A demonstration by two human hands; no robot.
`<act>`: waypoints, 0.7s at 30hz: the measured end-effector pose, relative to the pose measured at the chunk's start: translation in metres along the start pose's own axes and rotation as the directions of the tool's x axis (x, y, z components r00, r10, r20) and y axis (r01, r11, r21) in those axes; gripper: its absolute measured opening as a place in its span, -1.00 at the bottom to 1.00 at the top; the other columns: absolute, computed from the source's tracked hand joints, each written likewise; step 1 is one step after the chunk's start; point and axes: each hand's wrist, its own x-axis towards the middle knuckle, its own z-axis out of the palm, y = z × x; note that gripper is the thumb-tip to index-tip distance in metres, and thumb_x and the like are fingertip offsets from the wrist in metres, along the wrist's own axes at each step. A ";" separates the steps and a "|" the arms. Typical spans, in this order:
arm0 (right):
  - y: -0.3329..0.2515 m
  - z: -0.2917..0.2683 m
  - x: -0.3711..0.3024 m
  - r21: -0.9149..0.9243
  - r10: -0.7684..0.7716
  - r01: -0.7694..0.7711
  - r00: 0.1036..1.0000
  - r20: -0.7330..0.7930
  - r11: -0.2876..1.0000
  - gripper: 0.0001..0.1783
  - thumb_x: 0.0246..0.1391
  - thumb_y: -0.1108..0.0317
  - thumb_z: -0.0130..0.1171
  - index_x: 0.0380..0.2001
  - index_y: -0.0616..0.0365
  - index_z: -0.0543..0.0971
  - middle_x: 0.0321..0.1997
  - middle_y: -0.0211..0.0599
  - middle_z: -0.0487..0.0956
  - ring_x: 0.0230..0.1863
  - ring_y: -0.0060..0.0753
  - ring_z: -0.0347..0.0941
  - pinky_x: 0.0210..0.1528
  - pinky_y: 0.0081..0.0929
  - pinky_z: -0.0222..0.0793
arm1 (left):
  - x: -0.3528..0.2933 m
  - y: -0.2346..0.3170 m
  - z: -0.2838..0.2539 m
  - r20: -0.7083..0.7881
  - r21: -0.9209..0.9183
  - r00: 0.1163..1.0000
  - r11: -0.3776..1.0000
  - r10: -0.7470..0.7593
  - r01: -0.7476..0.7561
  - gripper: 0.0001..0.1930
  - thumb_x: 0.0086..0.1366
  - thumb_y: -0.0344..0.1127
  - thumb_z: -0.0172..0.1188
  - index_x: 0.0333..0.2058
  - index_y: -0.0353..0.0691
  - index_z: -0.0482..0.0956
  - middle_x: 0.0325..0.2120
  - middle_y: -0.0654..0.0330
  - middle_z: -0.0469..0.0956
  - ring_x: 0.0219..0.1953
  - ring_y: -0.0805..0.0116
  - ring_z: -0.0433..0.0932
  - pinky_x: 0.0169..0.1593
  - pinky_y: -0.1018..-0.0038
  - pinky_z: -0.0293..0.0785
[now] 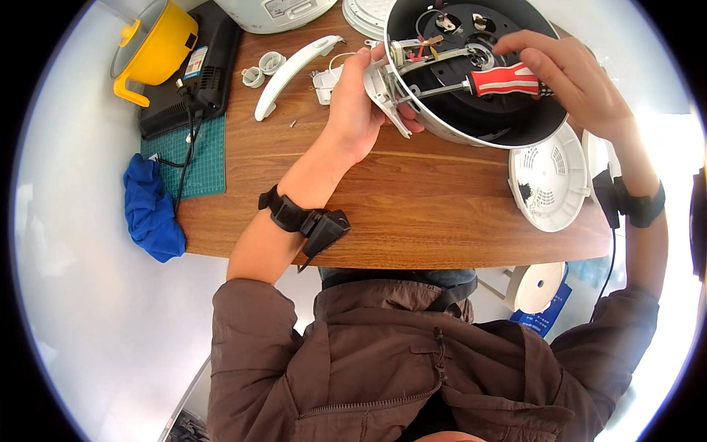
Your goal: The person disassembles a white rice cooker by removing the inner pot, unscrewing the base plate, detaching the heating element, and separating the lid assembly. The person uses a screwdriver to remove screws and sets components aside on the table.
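Vented cover [551, 177], curved handle [294, 76] off; bracket [379, 87] still at pot [480, 138]. Left grip [355, 110] closed round bracket; right grip [578, 82] loosely bent over screwdriver [504, 79], hold unclear.

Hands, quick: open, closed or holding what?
Left hand: closed, holding the white plastic part.
Right hand: by the red-and-white screwdriver; grip on it cannot be told.

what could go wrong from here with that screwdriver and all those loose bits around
The red-and-white screwdriver could slip: its tip sits close to the left hand, which grips a white plastic piece. A slip might also catch the wires inside the open metal shell. The tiny loose screw on the wooden table could easily roll off or get lost.
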 end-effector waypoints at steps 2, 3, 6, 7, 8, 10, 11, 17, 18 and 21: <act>0.003 0.003 0.001 0.037 -0.033 0.034 0.999 -0.027 0.999 -0.54 0.02 0.46 0.37 0.05 0.17 0.59 -0.13 -0.33 0.58 -0.01 -0.40 0.50 0.15 -0.50 0.39 | 0.000 0.000 0.000 0.009 -0.002 1.000 1.000 -0.003 0.003 -0.33 0.51 0.14 -0.25 0.35 -0.25 0.27 -0.33 0.13 0.63 -0.48 0.29 0.62 -0.39 0.13 0.72; 0.002 0.004 0.002 0.078 -0.052 0.056 0.997 -0.049 0.995 -0.55 0.04 0.42 0.38 0.05 0.17 0.59 -0.14 -0.34 0.58 -0.01 -0.43 0.51 0.15 -0.49 0.40 | 0.000 0.000 0.000 0.007 -0.005 1.000 1.000 -0.005 0.005 -0.33 0.51 0.14 -0.25 0.35 -0.25 0.27 -0.33 0.12 0.63 -0.48 0.29 0.62 -0.39 0.13 0.73; 0.003 0.002 0.004 0.165 -0.268 0.283 0.958 -0.107 0.945 -0.61 0.15 0.29 0.35 0.03 0.16 0.59 -0.18 -0.38 0.57 -0.03 -0.50 0.52 0.12 -0.49 0.43 | 0.000 0.000 0.001 -0.007 -0.002 1.000 1.000 -0.006 0.006 -0.34 0.51 0.14 -0.26 0.35 -0.25 0.28 -0.32 0.12 0.63 -0.48 0.29 0.62 -0.39 0.13 0.73; -0.001 0.003 0.004 0.192 -0.172 0.191 0.979 -0.114 0.963 -0.60 0.15 0.28 0.36 0.02 0.16 0.58 -0.18 -0.39 0.57 -0.03 -0.51 0.52 0.11 -0.50 0.43 | 0.000 0.000 0.001 -0.014 0.001 1.000 1.000 -0.005 0.005 -0.34 0.51 0.14 -0.26 0.34 -0.25 0.28 -0.32 0.12 0.63 -0.48 0.29 0.62 -0.39 0.14 0.73; -0.008 0.005 0.002 0.219 -0.074 0.098 0.990 -0.118 0.971 -0.60 0.14 0.27 0.37 0.02 0.16 0.58 -0.18 -0.39 0.57 -0.03 -0.52 0.52 0.10 -0.50 0.43 | 0.000 0.000 0.001 -0.016 0.003 1.000 1.000 -0.005 0.005 -0.34 0.51 0.14 -0.26 0.34 -0.25 0.28 -0.32 0.12 0.63 -0.48 0.29 0.62 -0.39 0.13 0.73; -0.008 0.001 0.000 0.279 0.142 -0.127 0.989 -0.032 0.952 -0.56 0.09 0.29 0.41 0.02 0.15 0.57 -0.15 -0.41 0.57 -0.03 -0.53 0.52 0.10 -0.52 0.43 | -0.001 0.001 0.001 -0.014 0.007 1.000 1.000 -0.006 0.006 -0.34 0.51 0.14 -0.26 0.34 -0.25 0.28 -0.31 0.12 0.63 -0.48 0.29 0.62 -0.38 0.13 0.73; 0.000 -0.006 -0.001 0.301 0.251 -0.257 0.966 0.060 0.918 -0.53 0.05 0.32 0.44 0.03 0.15 0.56 -0.13 -0.41 0.57 -0.04 -0.53 0.52 0.11 -0.53 0.43 | -0.001 0.001 0.001 -0.006 0.000 1.000 1.000 -0.007 0.007 -0.34 0.51 0.14 -0.26 0.35 -0.25 0.28 -0.31 0.12 0.63 -0.48 0.29 0.62 -0.38 0.13 0.73; 0.009 0.000 0.000 0.188 -0.092 0.099 0.995 -0.045 0.977 -0.52 0.07 0.40 0.39 0.08 0.12 0.54 -0.03 -0.39 0.58 -0.03 -0.52 0.52 0.11 -0.52 0.45 | 0.000 0.001 0.000 0.002 -0.001 1.000 1.000 -0.012 0.012 -0.31 0.51 0.15 -0.26 0.38 -0.25 0.24 -0.31 0.12 0.63 -0.48 0.28 0.62 -0.38 0.13 0.73; 0.007 0.001 -0.002 0.192 -0.134 0.150 0.987 -0.093 0.970 -0.55 0.10 0.39 0.36 0.08 0.12 0.54 -0.02 -0.38 0.59 -0.03 -0.51 0.52 0.11 -0.52 0.45 | 0.001 0.001 0.000 0.003 -0.004 1.000 1.000 -0.016 0.016 -0.31 0.51 0.15 -0.26 0.38 -0.25 0.24 -0.31 0.12 0.63 -0.48 0.28 0.62 -0.38 0.13 0.73; 0.011 0.007 -0.005 0.205 -0.178 0.216 0.966 -0.189 0.955 -0.59 0.16 0.39 0.30 0.09 0.14 0.55 -0.03 -0.36 0.59 0.00 -0.49 0.52 0.11 -0.52 0.45 | 0.002 0.000 0.000 0.006 -0.004 1.000 1.000 -0.017 0.017 -0.31 0.51 0.15 -0.26 0.38 -0.25 0.24 -0.32 0.12 0.63 -0.48 0.27 0.63 -0.39 0.13 0.74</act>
